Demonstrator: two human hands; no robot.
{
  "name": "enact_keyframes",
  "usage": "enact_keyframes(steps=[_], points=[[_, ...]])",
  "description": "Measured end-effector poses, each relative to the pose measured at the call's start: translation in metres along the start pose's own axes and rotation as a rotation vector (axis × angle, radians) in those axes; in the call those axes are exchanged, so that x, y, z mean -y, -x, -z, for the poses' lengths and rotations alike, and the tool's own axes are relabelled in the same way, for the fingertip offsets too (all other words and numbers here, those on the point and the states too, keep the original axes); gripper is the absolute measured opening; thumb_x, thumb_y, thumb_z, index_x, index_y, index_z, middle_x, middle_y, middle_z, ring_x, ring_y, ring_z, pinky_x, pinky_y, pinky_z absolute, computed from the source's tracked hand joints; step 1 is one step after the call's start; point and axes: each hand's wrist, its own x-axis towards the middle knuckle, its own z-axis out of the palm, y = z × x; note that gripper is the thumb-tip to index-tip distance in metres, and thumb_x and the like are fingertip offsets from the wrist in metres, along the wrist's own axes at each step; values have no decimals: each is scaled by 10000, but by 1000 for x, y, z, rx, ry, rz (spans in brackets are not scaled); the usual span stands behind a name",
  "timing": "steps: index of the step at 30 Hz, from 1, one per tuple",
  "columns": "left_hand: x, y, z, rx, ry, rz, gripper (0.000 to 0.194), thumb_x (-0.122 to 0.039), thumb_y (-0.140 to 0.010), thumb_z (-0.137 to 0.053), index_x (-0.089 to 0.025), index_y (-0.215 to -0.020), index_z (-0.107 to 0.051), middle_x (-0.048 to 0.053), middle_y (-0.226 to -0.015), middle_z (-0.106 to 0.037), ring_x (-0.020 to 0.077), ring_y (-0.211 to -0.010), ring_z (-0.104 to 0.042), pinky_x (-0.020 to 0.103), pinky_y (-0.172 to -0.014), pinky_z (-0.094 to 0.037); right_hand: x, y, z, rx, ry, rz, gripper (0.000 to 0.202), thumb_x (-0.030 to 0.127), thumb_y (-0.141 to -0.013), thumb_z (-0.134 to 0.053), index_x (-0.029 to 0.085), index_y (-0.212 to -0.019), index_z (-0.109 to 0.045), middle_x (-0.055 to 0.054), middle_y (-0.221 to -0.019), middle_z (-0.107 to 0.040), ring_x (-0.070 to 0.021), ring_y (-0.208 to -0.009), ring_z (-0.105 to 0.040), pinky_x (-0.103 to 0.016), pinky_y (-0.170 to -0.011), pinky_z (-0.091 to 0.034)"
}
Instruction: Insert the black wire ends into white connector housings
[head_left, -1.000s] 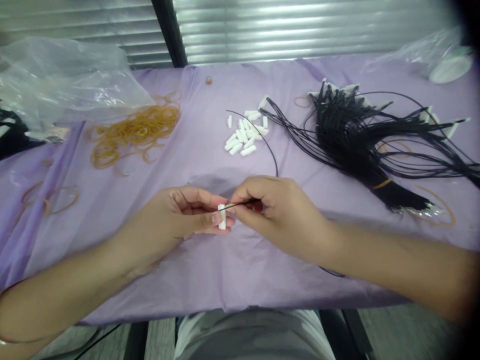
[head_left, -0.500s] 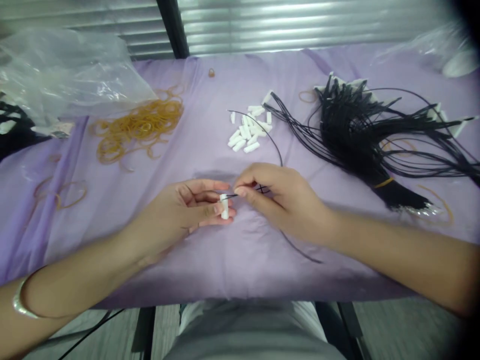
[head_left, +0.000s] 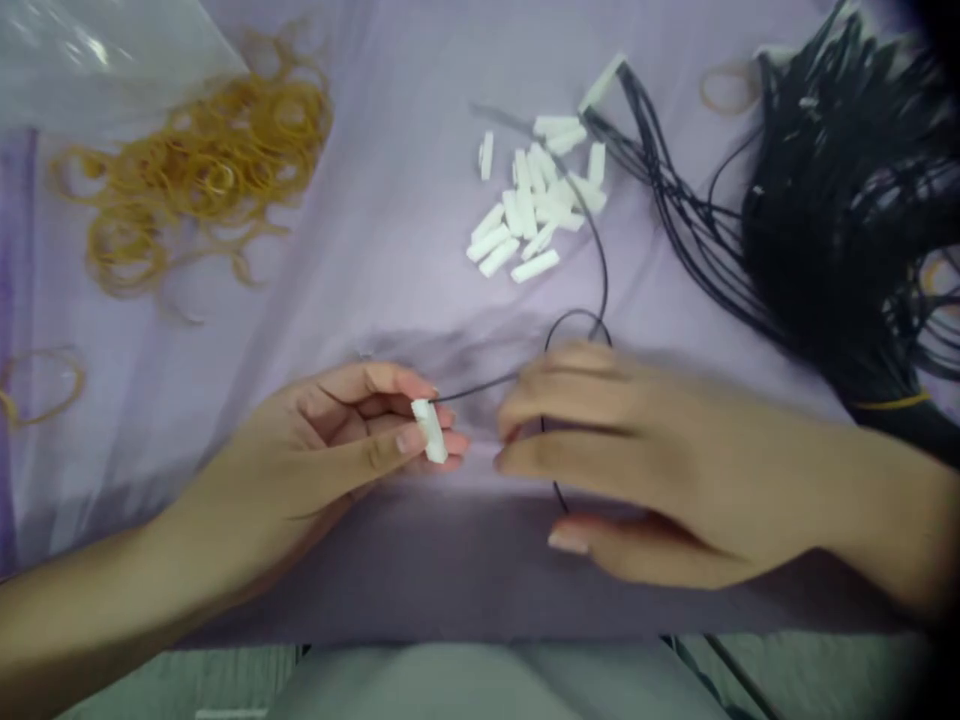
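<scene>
Between the thumb and fingers of my left hand (head_left: 352, 430) is a small white plastic connector housing (head_left: 431, 432). A thin black wire (head_left: 480, 387) runs from its upper end toward the right, passing by my right hand (head_left: 660, 460). That hand is slightly blurred, its thumb spread away from the fingers. The wire loops above and below the right fingers; whether they touch it is hard to see. Beyond the hands lies a loose pile of white connector housings (head_left: 536, 200), with a black wire end trailing across it.
Yellow rubber bands (head_left: 217, 170) lie heaped at the upper left beside a clear plastic bag (head_left: 112, 60). A thick bundle of black wires (head_left: 817, 220) with white connectors occupies the right side. A purple cloth (head_left: 390, 200) covers the table.
My right hand has let go of the wire near the housing and moved right, fingers opening. The wire now stays at the housing's end. The view has tilted down and closer.
</scene>
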Motion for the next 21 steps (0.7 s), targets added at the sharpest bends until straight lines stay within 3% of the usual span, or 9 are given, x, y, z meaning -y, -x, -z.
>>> enact_keyframes(steps=[3,6,9,13,15,18,21], points=[[-1,0,-2,-40,15,-18,173,-155,-694,-689,-180,-853,-624,5,-770,-665,115,-687,-650,159,-653,-534,2,11,19,29,-2,-67,260,258,-838,-400,274,-982,-616,68,-1163,-439,-27,-1073,-410,-203,-994,-347],[-1,-2,-5,-57,24,-67,186,-117,-667,-689,-154,-838,-625,3,-761,-667,132,-691,-656,194,-668,-542,10,26,33,160,-45,-91,268,244,-827,-445,322,-1032,-599,107,-1149,-449,52,-999,-436,-85,-814,-371],[-1,-5,-8,-60,-52,-133,186,-94,-696,-652,-120,-879,-628,-2,-764,-666,129,-748,-655,204,-726,-521,17,40,34,246,2,-242,335,138,-747,-473,288,-1001,-631,122,-1113,-475,93,-942,-450,-52,-775,-326],[2,-7,-9,-10,-90,-260,158,-68,-676,-670,-78,-826,-620,3,-744,-643,119,-784,-645,211,-776,-519,15,55,23,45,210,-319,451,109,-778,-245,142,-1032,-616,98,-1124,-471,86,-1002,-425,-68,-874,-329],[3,-5,-9,6,-32,-326,216,-75,-620,-723,-95,-809,-620,6,-743,-645,118,-758,-646,237,-803,-532,11,61,17,-47,242,-237,413,158,-815,-263,140,-983,-640,70,-1121,-482,66,-1055,-418,-89,-951,-337],[4,-2,-7,33,25,-225,275,-113,-621,-742,-122,-863,-611,17,-777,-654,111,-765,-648,214,-791,-534,3,66,12,-6,239,-165,325,255,-872,-362,158,-896,-672,7,-1079,-521,35,-1003,-468,-108,-915,-392],[5,-2,-4,69,2,-200,257,-123,-650,-725,-116,-869,-591,23,-790,-645,129,-790,-652,256,-817,-538,4,57,10,-77,160,-106,273,311,-867,-446,158,-881,-672,-22,-978,-559,12,-983,-498,-125,-933,-399]])
